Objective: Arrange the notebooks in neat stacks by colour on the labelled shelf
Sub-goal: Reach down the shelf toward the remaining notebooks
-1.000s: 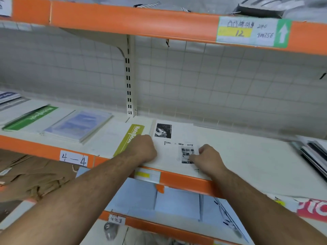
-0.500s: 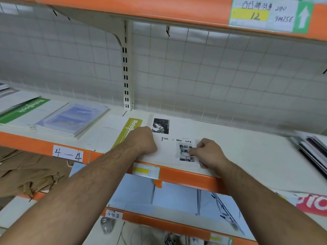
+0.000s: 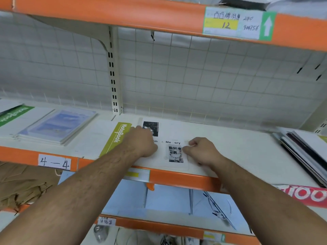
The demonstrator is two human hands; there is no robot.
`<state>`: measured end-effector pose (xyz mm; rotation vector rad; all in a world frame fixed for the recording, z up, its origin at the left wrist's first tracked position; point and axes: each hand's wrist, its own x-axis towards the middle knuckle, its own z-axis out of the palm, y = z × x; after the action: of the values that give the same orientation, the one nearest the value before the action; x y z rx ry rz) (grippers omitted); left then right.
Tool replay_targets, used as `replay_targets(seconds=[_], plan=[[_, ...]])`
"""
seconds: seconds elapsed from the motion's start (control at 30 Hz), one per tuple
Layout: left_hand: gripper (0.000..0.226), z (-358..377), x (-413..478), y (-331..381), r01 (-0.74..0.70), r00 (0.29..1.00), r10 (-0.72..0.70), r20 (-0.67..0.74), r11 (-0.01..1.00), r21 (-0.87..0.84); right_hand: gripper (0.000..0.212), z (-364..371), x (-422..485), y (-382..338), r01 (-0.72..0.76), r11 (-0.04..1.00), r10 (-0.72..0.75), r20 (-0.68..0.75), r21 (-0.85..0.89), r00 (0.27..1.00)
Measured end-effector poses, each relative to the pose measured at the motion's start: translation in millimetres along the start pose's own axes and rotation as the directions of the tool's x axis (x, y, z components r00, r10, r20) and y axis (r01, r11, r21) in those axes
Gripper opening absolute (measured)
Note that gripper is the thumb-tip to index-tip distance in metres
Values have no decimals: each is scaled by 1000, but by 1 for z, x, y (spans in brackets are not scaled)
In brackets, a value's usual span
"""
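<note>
On the shelf [image 3: 247,156], far left, lies a green notebook [image 3: 16,114], and just beside it a stack of blue notebooks [image 3: 58,126]; the orange front edge below carries a label reading 4—4 [image 3: 54,162]. Near the middle an olive notebook [image 3: 115,138] lies flat, touching the white notebook [image 3: 174,152] with 2 black photo prints on its cover, which sits at the shelf's front edge. The left hand [image 3: 141,142] rests knuckles up on the white cover's left side, fingers bent down; whether it grips anything cannot be told. The right hand [image 3: 201,151] has its fingers curled, pinching the cover's right edge. Far right lies a slanted pile of dark notebooks [image 3: 304,152]
</note>
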<state>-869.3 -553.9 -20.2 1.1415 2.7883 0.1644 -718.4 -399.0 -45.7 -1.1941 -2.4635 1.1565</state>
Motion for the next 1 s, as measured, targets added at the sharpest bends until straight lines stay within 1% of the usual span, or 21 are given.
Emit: replay_targets(seconds=[0.03, 0.07, 0.1, 0.17, 0.27, 0.47, 0.6, 0.83, 1.0], plan=[[52, -1, 0, 7, -34, 999, 34, -8, 999, 23, 49, -6, -2, 2, 42, 986, -49, -37, -164, 998], [61, -1, 1, 15, -70, 997, 71, -8, 997, 37, 55, -12, -4, 4, 75, 949, -100, -68, -305, 993], [67, 0, 1, 23, -103, 995, 103, 5, 994, 45, 61, -19, -8, 7, 96, 918, -137, -80, -385, 987], [74, 4, 3, 40, -165, 986, 164, 23, 985, 58, 69, -32, -16, 16, 104, 887, -152, -72, -451, 986], [79, 10, 4, 67, -241, 970, 238, 50, 968, 72, 74, -53, -28, 31, 78, 845, -132, -66, -528, 989], [82, 14, -1, 134, -353, 935, 350, 59, 934, 61, 72, -100, -49, 71, 15, 855, -105, -144, -518, 984], [84, 20, -3, 187, -395, 918, 392, 57, 916, 73, 68, -138, -57, 100, 21, 869, -134, -193, -494, 972], [79, 34, -15, 303, -415, 910, 413, 46, 909, 49, 62, -218, -67, 164, 46, 869, -180, -229, -492, 957], [68, 42, -26, 385, -409, 913, 409, 14, 913, 14, 51, -287, -68, 216, 35, 865, -224, -322, -500, 920]])
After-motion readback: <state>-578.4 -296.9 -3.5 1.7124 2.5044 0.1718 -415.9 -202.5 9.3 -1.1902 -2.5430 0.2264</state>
